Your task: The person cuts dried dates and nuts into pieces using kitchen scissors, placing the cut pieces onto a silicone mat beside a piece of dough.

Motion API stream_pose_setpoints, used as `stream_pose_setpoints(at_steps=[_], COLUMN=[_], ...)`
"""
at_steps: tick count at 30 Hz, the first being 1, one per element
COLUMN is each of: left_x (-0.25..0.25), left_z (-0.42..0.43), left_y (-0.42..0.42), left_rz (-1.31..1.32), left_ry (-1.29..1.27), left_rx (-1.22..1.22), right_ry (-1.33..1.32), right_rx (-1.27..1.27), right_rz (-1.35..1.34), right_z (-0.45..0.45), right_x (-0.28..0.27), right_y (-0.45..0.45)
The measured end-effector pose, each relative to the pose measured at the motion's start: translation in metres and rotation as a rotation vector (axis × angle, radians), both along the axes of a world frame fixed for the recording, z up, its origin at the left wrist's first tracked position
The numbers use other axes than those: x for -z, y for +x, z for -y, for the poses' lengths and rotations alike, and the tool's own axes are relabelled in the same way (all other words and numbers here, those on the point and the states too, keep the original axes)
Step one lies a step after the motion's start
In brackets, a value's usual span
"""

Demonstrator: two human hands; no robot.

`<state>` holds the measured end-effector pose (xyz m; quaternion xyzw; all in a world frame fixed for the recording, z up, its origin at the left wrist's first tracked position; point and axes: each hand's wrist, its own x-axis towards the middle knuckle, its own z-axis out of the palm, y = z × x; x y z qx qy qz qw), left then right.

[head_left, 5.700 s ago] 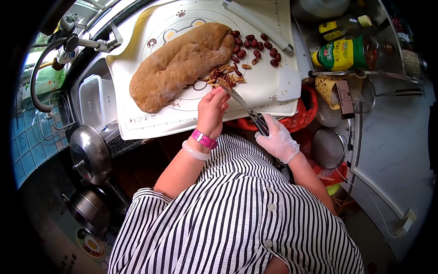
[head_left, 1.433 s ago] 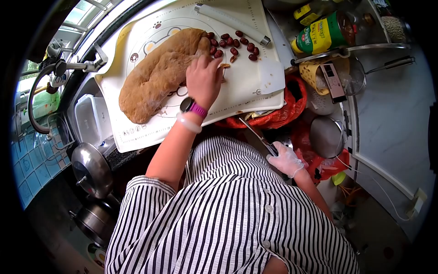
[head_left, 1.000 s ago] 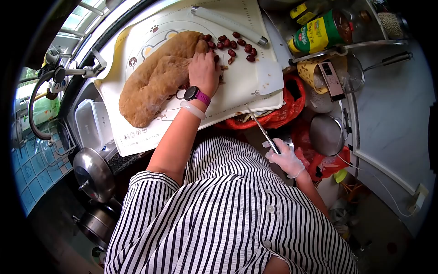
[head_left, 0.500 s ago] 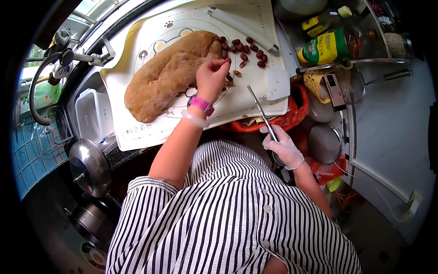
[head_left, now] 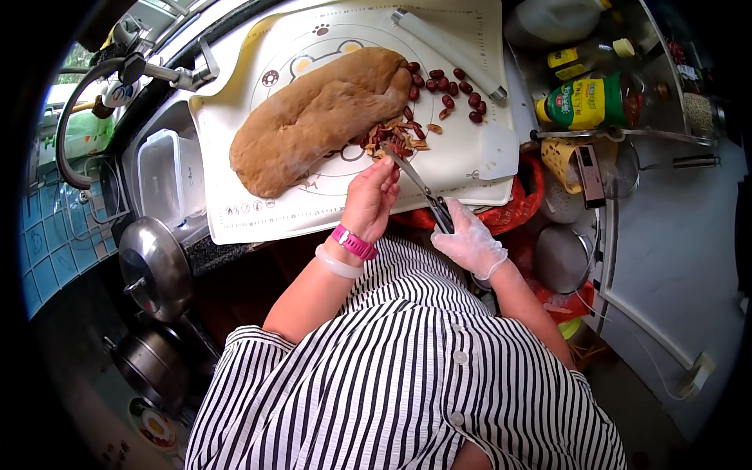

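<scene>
Just above the frame's centre, steel scissors with black handles point(head_left: 423, 183) are gripped by the right hand point(head_left: 470, 241), clear-gloved and closed round them. The bare left hand point(head_left: 373, 197) pinches at the blade tips, its catch too small to make out. Beyond lie chopped red-brown fruit pieces point(head_left: 403, 141), a long brown dough slab point(head_left: 317, 117) and whole dark-red dates point(head_left: 475, 99). A slipping blade could nick those unprotected fingertips.

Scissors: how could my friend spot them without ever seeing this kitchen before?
Find the big white mat bearing the long brown dough. At its near edge, a right hand in a clear glove holds the scissors. Metal blades and dark handles set them apart from the chopped dates.
</scene>
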<state>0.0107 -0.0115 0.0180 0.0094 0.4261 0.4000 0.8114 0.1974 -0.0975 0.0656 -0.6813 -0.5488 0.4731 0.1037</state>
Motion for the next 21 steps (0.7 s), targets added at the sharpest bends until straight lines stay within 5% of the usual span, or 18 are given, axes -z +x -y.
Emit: stream_pose_setpoints(at_steps=[21], left_x=[-0.005], left_z=[-0.005], left_y=[-0.005], left_rz=[-0.243], left_ry=[-0.031], left_rx=[-0.038], right_ry=[-0.035], right_rx=[-0.041], right_rz=[0.018], right_z=[-0.011], right_x=[0.009], right_y=[-0.009])
